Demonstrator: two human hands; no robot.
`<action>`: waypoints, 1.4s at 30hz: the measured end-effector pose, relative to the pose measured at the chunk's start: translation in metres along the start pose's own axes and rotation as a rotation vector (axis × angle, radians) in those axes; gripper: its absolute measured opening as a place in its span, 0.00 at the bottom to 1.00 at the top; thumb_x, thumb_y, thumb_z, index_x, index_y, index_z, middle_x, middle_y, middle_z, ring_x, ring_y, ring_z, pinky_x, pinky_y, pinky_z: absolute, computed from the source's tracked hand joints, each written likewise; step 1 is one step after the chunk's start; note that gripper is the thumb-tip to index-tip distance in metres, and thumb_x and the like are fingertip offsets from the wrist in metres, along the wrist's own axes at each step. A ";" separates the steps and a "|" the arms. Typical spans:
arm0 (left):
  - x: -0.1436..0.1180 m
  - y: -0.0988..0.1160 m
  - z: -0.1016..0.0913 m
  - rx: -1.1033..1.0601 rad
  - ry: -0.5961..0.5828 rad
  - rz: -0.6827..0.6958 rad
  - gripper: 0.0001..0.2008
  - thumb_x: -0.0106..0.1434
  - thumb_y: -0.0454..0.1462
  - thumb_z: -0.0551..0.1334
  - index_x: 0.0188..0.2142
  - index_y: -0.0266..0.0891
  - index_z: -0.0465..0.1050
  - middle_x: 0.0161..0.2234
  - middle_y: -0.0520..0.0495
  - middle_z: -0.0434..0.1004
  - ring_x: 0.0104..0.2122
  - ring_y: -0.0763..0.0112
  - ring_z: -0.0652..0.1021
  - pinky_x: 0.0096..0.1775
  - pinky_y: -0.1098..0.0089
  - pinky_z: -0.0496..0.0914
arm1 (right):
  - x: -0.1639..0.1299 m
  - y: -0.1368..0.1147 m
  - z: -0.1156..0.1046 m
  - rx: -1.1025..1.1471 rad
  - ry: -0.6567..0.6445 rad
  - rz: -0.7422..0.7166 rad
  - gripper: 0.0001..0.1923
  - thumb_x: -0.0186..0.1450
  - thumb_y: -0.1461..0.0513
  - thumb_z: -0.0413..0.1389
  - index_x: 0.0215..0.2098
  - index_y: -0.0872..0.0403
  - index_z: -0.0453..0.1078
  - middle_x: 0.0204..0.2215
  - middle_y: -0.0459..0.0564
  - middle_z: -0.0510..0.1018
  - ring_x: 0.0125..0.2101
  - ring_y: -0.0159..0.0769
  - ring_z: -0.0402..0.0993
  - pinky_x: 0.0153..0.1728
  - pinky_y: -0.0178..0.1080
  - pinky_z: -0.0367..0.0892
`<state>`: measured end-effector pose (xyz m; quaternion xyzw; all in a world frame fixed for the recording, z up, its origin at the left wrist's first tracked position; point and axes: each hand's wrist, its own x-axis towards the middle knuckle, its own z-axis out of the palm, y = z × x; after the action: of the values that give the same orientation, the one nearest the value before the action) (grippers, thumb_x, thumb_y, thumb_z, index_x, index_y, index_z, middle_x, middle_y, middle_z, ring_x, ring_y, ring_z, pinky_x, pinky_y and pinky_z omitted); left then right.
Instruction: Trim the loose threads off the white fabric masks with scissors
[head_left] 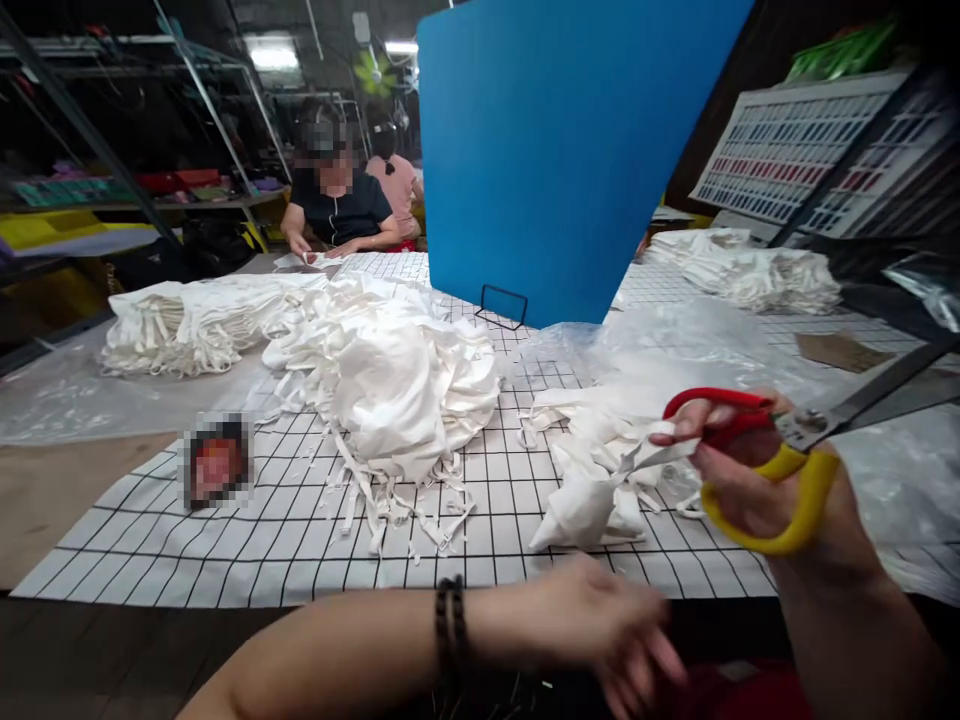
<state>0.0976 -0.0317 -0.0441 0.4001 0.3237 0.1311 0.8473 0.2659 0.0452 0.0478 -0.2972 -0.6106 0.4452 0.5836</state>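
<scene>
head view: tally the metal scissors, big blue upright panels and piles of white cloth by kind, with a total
red-and-yellow-handled metal scissors: 1
big blue upright panel: 1
piles of white cloth: 4
total: 6

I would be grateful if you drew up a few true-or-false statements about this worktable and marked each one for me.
1. The right hand holds scissors with red and yellow handles. True.
2. The left hand has a bare wrist. False: a dark beaded bracelet circles it.
3. A white fabric strip is pinched in the fingers of the right hand. True.
4. The tablecloth has red polka dots. False: it has black grid lines on white.
5. The blue board lies flat. False: it stands up.
6. A person in a dark top is across the table. True.
</scene>
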 end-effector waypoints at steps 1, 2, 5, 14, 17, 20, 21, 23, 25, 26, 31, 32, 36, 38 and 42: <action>0.004 0.008 -0.015 -0.054 0.079 -0.038 0.31 0.68 0.54 0.47 0.27 0.31 0.74 0.18 0.47 0.70 0.17 0.71 0.74 0.23 0.70 0.72 | -0.006 -0.002 0.001 0.034 -0.049 0.015 0.13 0.58 0.67 0.63 0.37 0.47 0.66 0.33 0.44 0.72 0.36 0.35 0.73 0.42 0.39 0.73; 0.007 0.014 -0.028 -0.120 0.141 -0.081 0.33 0.67 0.55 0.45 0.27 0.31 0.74 0.17 0.46 0.70 0.17 0.70 0.74 0.22 0.69 0.72 | -0.013 -0.003 0.004 0.061 -0.105 0.036 0.13 0.59 0.68 0.62 0.38 0.47 0.66 0.33 0.44 0.72 0.36 0.34 0.73 0.42 0.39 0.73; 0.012 0.026 -0.052 -0.261 0.169 -0.156 0.36 0.66 0.58 0.44 0.32 0.28 0.76 0.23 0.40 0.76 0.20 0.66 0.78 0.24 0.67 0.74 | -0.036 -0.007 0.019 0.122 -0.277 0.148 0.11 0.63 0.69 0.59 0.38 0.47 0.64 0.34 0.44 0.72 0.35 0.33 0.73 0.40 0.38 0.72; -0.007 0.038 -0.061 -0.237 0.198 0.151 0.14 0.60 0.38 0.66 0.42 0.28 0.76 0.33 0.39 0.81 0.29 0.69 0.80 0.29 0.73 0.71 | -0.083 0.014 0.027 -0.030 -0.354 0.540 0.11 0.62 0.63 0.61 0.37 0.51 0.61 0.42 0.51 0.76 0.41 0.39 0.75 0.43 0.41 0.68; -0.024 0.039 -0.067 -0.225 0.161 0.188 0.15 0.60 0.36 0.67 0.45 0.27 0.74 0.43 0.33 0.80 0.35 0.66 0.81 0.35 0.72 0.72 | -0.078 0.050 0.005 -0.103 -0.024 0.521 0.17 0.59 0.57 0.64 0.36 0.51 0.59 0.48 0.54 0.74 0.38 0.38 0.76 0.40 0.40 0.69; -0.036 0.036 -0.072 -0.191 0.105 0.157 0.17 0.59 0.38 0.68 0.45 0.28 0.73 0.43 0.33 0.80 0.31 0.69 0.81 0.33 0.72 0.72 | -0.076 0.088 0.002 -0.128 -0.014 0.540 0.22 0.53 0.56 0.68 0.35 0.51 0.59 0.48 0.55 0.74 0.39 0.39 0.75 0.38 0.39 0.70; -0.038 0.034 -0.073 -0.176 0.095 0.154 0.16 0.59 0.39 0.68 0.43 0.30 0.72 0.41 0.35 0.81 0.28 0.70 0.80 0.31 0.73 0.71 | -0.077 0.098 0.006 -0.119 -0.051 0.544 0.22 0.52 0.57 0.68 0.35 0.51 0.60 0.48 0.55 0.74 0.40 0.40 0.75 0.38 0.39 0.70; -0.041 0.029 -0.076 -0.142 0.110 0.155 0.15 0.59 0.43 0.68 0.37 0.33 0.69 0.38 0.37 0.82 0.23 0.73 0.79 0.25 0.75 0.68 | -0.080 0.111 0.015 -0.143 -0.099 0.531 0.20 0.53 0.58 0.67 0.36 0.51 0.61 0.47 0.53 0.75 0.41 0.40 0.75 0.39 0.39 0.70; -0.043 0.025 -0.077 -0.126 0.151 0.157 0.17 0.57 0.45 0.69 0.32 0.34 0.67 0.35 0.38 0.82 0.22 0.74 0.78 0.23 0.77 0.66 | -0.081 0.116 0.022 -0.260 -0.083 0.504 0.16 0.55 0.60 0.64 0.37 0.51 0.62 0.43 0.51 0.76 0.38 0.39 0.75 0.37 0.38 0.70; -0.044 0.024 -0.077 -0.134 0.173 0.163 0.17 0.57 0.45 0.69 0.32 0.34 0.67 0.34 0.38 0.82 0.22 0.74 0.78 0.24 0.77 0.66 | -0.078 0.116 0.023 -0.327 -0.053 0.485 0.14 0.56 0.60 0.63 0.36 0.51 0.63 0.40 0.50 0.77 0.36 0.38 0.75 0.36 0.38 0.70; -0.044 0.028 -0.064 -0.219 0.251 0.301 0.17 0.56 0.44 0.70 0.33 0.31 0.72 0.37 0.37 0.81 0.27 0.73 0.79 0.32 0.75 0.71 | -0.042 0.096 0.019 -0.407 0.103 0.293 0.16 0.54 0.63 0.62 0.40 0.50 0.64 0.40 0.48 0.76 0.38 0.38 0.75 0.36 0.36 0.70; -0.045 0.031 -0.058 -0.220 0.259 0.352 0.16 0.57 0.43 0.70 0.33 0.30 0.72 0.37 0.37 0.80 0.28 0.73 0.79 0.33 0.74 0.71 | -0.032 0.090 0.020 -0.407 0.116 0.233 0.17 0.54 0.63 0.62 0.41 0.49 0.64 0.39 0.48 0.76 0.39 0.38 0.74 0.37 0.36 0.70; -0.049 0.037 -0.031 -0.146 0.386 0.593 0.19 0.58 0.47 0.67 0.32 0.29 0.75 0.35 0.39 0.76 0.28 0.72 0.77 0.32 0.71 0.74 | -0.005 0.076 0.032 -0.421 0.129 0.037 0.18 0.53 0.64 0.62 0.41 0.48 0.64 0.35 0.45 0.75 0.37 0.36 0.72 0.37 0.33 0.69; -0.047 0.036 -0.022 -0.109 0.545 0.744 0.22 0.56 0.50 0.68 0.29 0.29 0.76 0.42 0.37 0.71 0.29 0.73 0.76 0.28 0.71 0.74 | -0.001 0.080 0.037 -0.389 0.039 0.047 0.17 0.53 0.64 0.62 0.39 0.49 0.65 0.35 0.45 0.75 0.36 0.36 0.72 0.35 0.32 0.70; -0.035 0.032 -0.030 -0.220 0.752 0.930 0.25 0.52 0.54 0.69 0.28 0.30 0.76 0.59 0.34 0.56 0.25 0.79 0.75 0.20 0.74 0.70 | -0.003 0.110 0.034 -0.269 -0.189 0.208 0.16 0.51 0.59 0.65 0.36 0.50 0.67 0.31 0.48 0.77 0.31 0.41 0.76 0.30 0.35 0.74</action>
<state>0.0529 -0.0107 -0.0183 0.3361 0.3767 0.6526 0.5650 0.2154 0.0831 -0.0486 -0.3908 -0.6828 0.4434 0.4294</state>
